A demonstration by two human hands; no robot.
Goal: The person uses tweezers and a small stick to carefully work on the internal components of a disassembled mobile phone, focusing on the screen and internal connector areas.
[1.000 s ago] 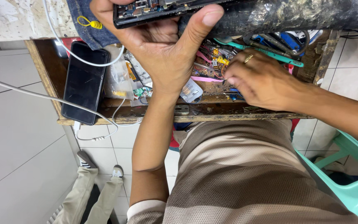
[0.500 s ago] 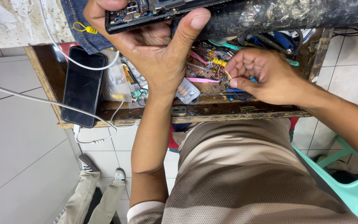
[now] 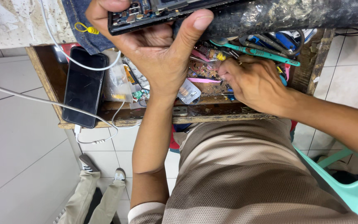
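Gripping the opened black phone with bare circuitry (image 3: pixel 146 12) lengthwise left to right, your left hand (image 3: pixel 154 54) lifts it above the wooden drawer (image 3: pixel 117 116). Your right hand (image 3: pixel 253 83), fingers curled, digs among small tools there, beside a black smartphone (image 3: pixel 83 85) at the drawer's left end.

Opened black phone (image 3: pixel 162 14), circuitry showing, is lying tilted across the left hand (image 3: pixel 154 54); the right hand (image 3: pixel 251 83) is reaching among tools in the drawer (image 3: pixel 212 112).

tools (image 3: pixel 266 47) crowd drawer (image 3: pixel 212 111), dark phone (image 3: pixel 83 85) leftward
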